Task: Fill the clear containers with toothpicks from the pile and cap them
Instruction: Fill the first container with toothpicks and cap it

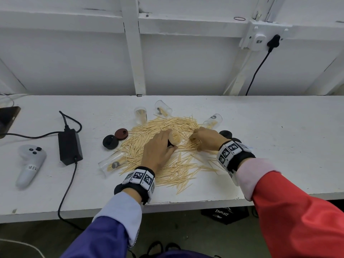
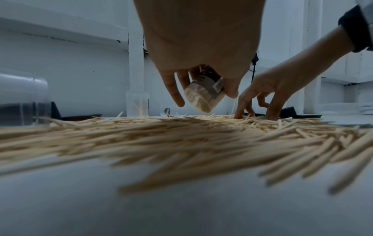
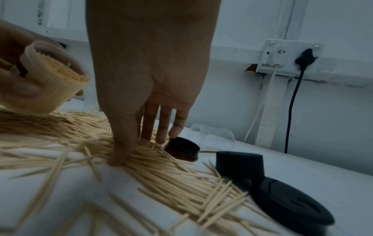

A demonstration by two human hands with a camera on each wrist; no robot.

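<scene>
Toothpicks [image 1: 167, 157] lie spread over the near bench [image 1: 279, 146]. Left hand [image 1: 158, 151] grips a nearly full, uncapped container [image 1: 174, 139], tilted over the pile; right hand [image 1: 206, 138] pinches toothpicks just right of it. Tilting further could spill the load, and stray sticks could jam the mouth.

Blue left sleeve [image 1: 104, 237], red right sleeve [image 1: 297, 211], tag-marked black wristbands [image 1: 138, 180].
</scene>
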